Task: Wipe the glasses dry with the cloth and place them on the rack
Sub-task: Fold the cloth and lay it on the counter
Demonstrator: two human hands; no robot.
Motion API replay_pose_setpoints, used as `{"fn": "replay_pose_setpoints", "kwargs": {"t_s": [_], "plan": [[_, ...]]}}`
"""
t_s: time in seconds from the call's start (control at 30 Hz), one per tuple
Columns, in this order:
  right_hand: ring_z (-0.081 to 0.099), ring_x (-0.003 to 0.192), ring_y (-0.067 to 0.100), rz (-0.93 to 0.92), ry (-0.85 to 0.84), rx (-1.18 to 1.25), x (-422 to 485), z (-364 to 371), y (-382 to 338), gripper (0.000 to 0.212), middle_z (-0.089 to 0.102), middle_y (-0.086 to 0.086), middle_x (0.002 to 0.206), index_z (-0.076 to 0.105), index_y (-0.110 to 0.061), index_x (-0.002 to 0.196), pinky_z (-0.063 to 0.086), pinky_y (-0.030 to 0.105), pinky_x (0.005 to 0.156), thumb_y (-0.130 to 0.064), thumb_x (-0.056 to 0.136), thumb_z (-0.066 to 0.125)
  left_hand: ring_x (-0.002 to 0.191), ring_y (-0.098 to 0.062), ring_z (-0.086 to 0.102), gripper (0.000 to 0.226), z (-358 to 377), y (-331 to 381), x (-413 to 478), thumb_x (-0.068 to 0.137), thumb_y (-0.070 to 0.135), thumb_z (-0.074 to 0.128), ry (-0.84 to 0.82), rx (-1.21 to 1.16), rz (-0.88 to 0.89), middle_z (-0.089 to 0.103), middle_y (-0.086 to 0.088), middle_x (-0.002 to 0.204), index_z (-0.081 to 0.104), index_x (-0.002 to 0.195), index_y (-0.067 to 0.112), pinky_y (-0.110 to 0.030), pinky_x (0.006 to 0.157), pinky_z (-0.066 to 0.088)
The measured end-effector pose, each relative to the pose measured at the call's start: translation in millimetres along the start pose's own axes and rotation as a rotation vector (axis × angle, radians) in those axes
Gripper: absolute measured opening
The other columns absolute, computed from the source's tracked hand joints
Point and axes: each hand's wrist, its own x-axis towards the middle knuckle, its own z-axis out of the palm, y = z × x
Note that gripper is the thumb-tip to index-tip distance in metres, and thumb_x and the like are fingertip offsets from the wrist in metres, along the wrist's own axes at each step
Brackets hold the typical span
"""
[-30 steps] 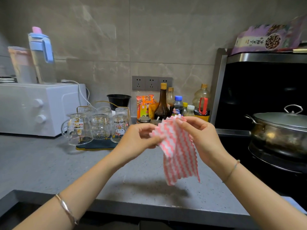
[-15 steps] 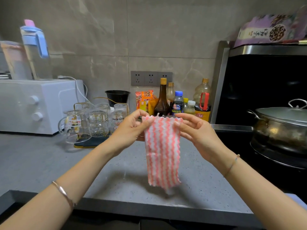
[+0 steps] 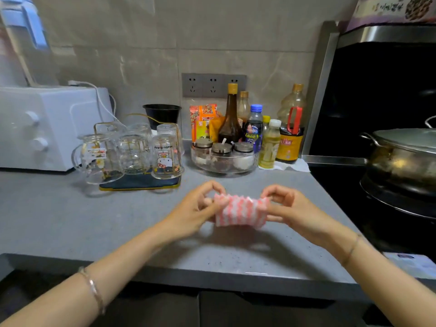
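Pink-and-white striped cloth [image 3: 240,212] stretched low over grey counter [image 3: 70,220] — left hand [image 3: 197,210] & right hand [image 3: 289,208] each pinch a top corner, fingers curled. Upturned glasses [image 3: 166,159] on rack [image 3: 139,182], back left.

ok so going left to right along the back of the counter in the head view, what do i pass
white boxy oven → upturned clear glasses → clear round tray of spice jars → pale yellow drink bottle → yellow-labelled sauce jug → lidded steel pot
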Motion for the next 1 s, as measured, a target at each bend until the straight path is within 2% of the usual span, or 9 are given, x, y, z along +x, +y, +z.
{"fn": "replay_pose_setpoints", "kwargs": {"t_s": [0.07,0.17,0.27,0.4,0.47,0.67,0.8,0.9,1.0], "plan": [[0.059,0.067,0.007,0.103,-0.158,-0.041,-24.0,-2.6,18.6,0.02,0.064,-0.004,0.079,0.064,-0.016,0.081,0.052,0.018,0.065,-0.004,0.072,0.078,0.05,-0.005,0.04,0.019,15.9,-17.4,-26.8,0.092,0.032,0.057,-0.075,-0.012,-0.029,0.047,0.008,0.051,0.047,0.092,0.015,-0.018,0.053,0.037],[0.057,0.062,0.007,0.175,-0.289,0.009,-50.6,-1.8,29.0,0.015,0.062,-0.003,0.078,0.064,-0.013,0.082,0.049,0.016,0.06,-0.004,0.074,0.073,0.049,-0.032,0.026,0.034,31.0,-27.1,-51.8,0.086,0.054,0.062,-0.113,-0.012,-0.052,0.037,-0.024,0.051,0.051,0.091,0.022,-0.033,0.052,0.027],[0.054,0.059,0.008,0.205,-0.308,0.013,-58.4,1.3,31.3,0.015,0.059,-0.001,0.077,0.065,-0.013,0.081,0.048,0.016,0.058,0.001,0.077,0.068,0.054,-0.029,0.017,0.033,34.2,-26.1,-58.1,0.083,0.052,0.061,-0.109,0.017,-0.071,0.029,-0.026,0.054,0.052,0.088,0.021,-0.021,0.051,0.025],[0.059,0.063,0.009,0.172,-0.111,0.001,-45.7,3.8,38.6,0.017,0.061,-0.001,0.075,0.065,-0.013,0.08,0.052,0.019,0.063,0.001,0.076,0.073,0.048,-0.012,0.04,0.024,32.4,-28.0,-44.9,0.086,0.035,0.07,0.038,-0.018,-0.178,0.044,-0.013,0.055,0.058,0.079,0.015,-0.015,0.05,0.042],[0.06,0.062,0.008,0.135,0.036,-0.043,-35.7,2.7,41.0,0.014,0.062,-0.004,0.071,0.063,-0.009,0.082,0.051,0.017,0.06,-0.002,0.076,0.072,0.041,-0.004,0.046,0.014,30.3,-30.7,-32.1,0.087,0.019,0.069,0.119,0.035,-0.236,0.052,-0.004,0.053,0.061,0.079,0.011,-0.012,0.04,0.038],[0.061,0.049,0.009,0.084,0.211,-0.184,-10.0,-4.4,50.7,0.014,0.062,0.004,0.073,0.063,-0.006,0.081,0.05,0.017,0.051,0.003,0.077,0.073,0.046,-0.002,0.048,0.019,22.8,-44.3,4.8,0.086,0.024,0.072,0.16,0.246,-0.233,0.06,-0.002,0.058,0.068,0.088,0.005,-0.015,0.048,0.036],[0.054,0.053,0.015,0.035,0.211,-0.392,0.6,-8.1,64.8,0.017,0.061,0.009,0.072,0.063,-0.011,0.078,0.046,0.018,0.05,-0.002,0.075,0.078,0.059,-0.004,0.055,0.013,18.2,-53.8,14.1,0.084,0.033,0.074,0.138,0.509,-0.234,0.065,0.007,0.067,0.067,0.083,0.022,-0.025,0.062,0.042],[0.045,0.055,0.014,-0.022,0.241,-0.603,-0.5,-7.4,68.7,0.018,0.064,-0.002,0.075,0.064,-0.018,0.081,0.039,0.019,0.052,-0.012,0.075,0.08,0.07,-0.002,0.054,0.014,19.2,-53.5,9.4,0.082,0.037,0.074,0.161,0.646,-0.225,0.062,0.014,0.082,0.062,0.086,0.032,-0.026,0.064,0.043],[0.052,0.062,0.009,-0.117,0.315,-0.745,-11.3,-1.2,63.8,0.015,0.066,-0.013,0.086,0.065,-0.028,0.084,0.044,0.021,0.06,-0.022,0.077,0.078,0.08,0.002,0.052,0.014,19.6,-42.6,-4.8,0.083,0.038,0.072,0.219,0.68,-0.036,0.058,0.023,0.089,0.06,0.089,0.041,-0.02,0.067,0.039]]}}
